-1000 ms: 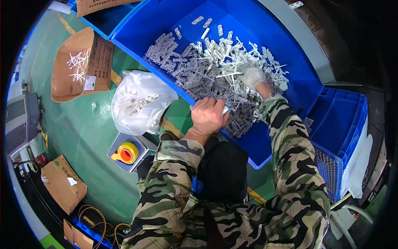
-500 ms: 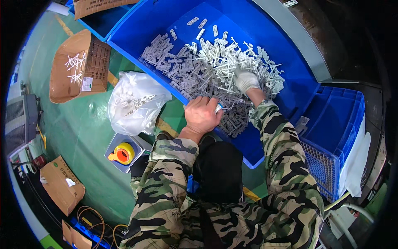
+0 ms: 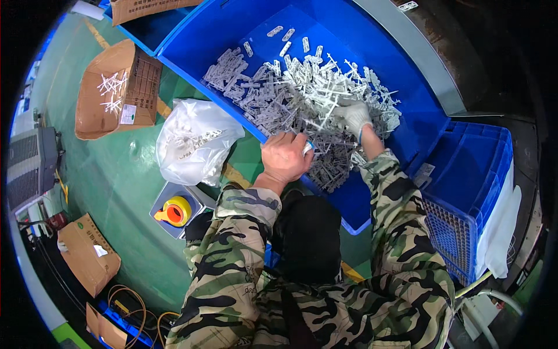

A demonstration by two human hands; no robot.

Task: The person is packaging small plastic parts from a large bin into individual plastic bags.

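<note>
A deep blue plastic bin [image 3: 383,52] lies before me with a heap of small white plastic parts [image 3: 256,102] in it, some flat and slotted, others cross-shaped. My right hand [image 3: 354,115], in a white knit glove, is over the heap. Its fingers are closed on a long white plastic part [image 3: 318,123], slightly blurred. At the bin's near rim is my left hand [image 3: 285,156], bare and curled into a fist. A bit of something white with a blue edge [image 3: 308,148] shows by its thumb; the rest is hidden.
On the green floor at left are a clear plastic bag of parts [image 3: 189,166], a cardboard box [image 3: 96,87] with several white pieces, and a small box [image 3: 165,198] bearing a yellow-orange tape roll [image 3: 181,210]. A blue crate [image 3: 465,180] stands at right.
My right hand has come up off the heap and a little to the right, a long white part now showing at its fingers. The left fist stays at the rim.
</note>
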